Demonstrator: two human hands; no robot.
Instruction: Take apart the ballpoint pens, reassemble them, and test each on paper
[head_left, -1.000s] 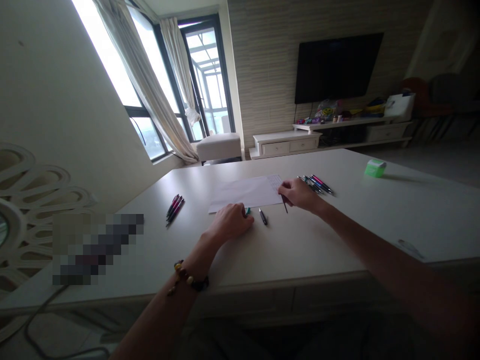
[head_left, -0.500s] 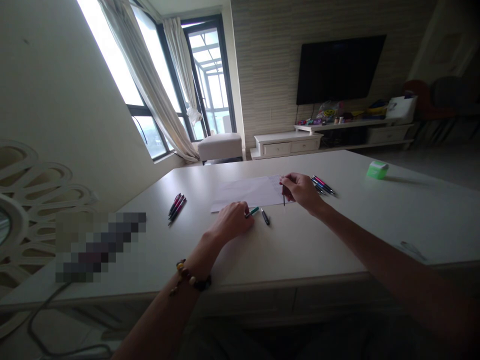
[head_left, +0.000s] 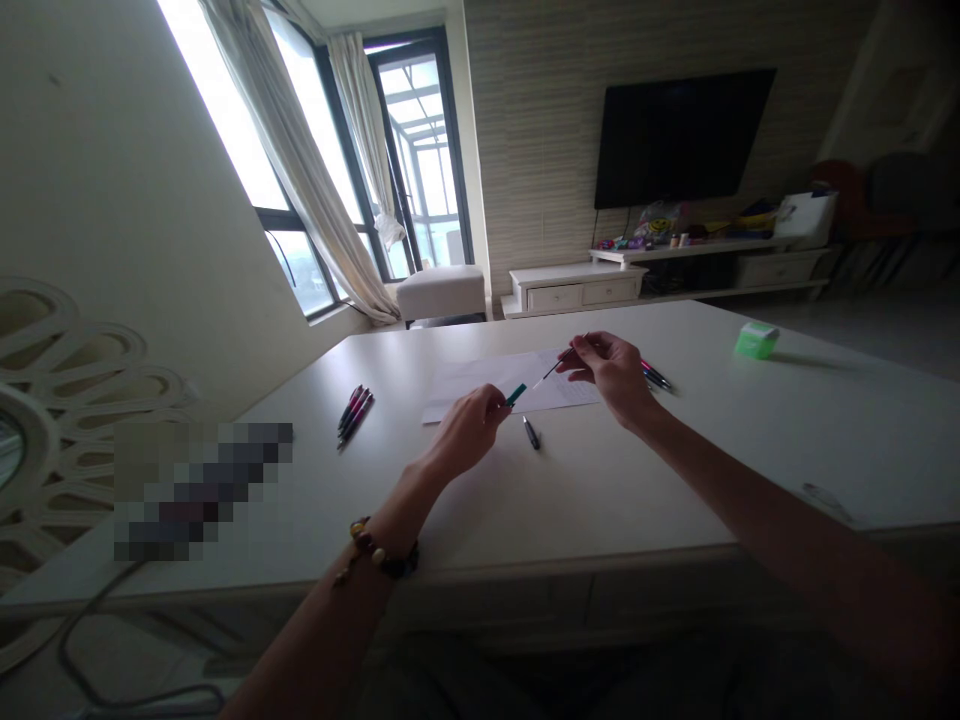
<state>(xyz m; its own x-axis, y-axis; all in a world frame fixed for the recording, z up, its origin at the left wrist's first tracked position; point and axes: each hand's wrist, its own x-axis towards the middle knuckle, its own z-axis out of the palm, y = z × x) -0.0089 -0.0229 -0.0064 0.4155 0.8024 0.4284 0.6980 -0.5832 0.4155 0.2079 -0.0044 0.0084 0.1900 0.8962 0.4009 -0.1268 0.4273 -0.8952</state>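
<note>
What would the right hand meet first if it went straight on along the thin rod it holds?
Most likely the green pen part held in the left hand: the thin rod in the right hand slants toward it, though depth is unclear.

Daylight enters my dim room through the windows (head_left: 225,110) at upper left, their panes blown nearly white, laying a pale sheen on the table (head_left: 600,480) and drawing a soft shadow rightward from the green box (head_left: 757,340). My right forearm (head_left: 750,490) sinks into gloom toward the lower right, and the chairs (head_left: 840,210) fade into the dark edge. The wide lens tilts and stretches the walls, coarse squares mask a patch at left, and the thin rod (head_left: 553,370) in my right hand (head_left: 611,375) looks soft.
</note>
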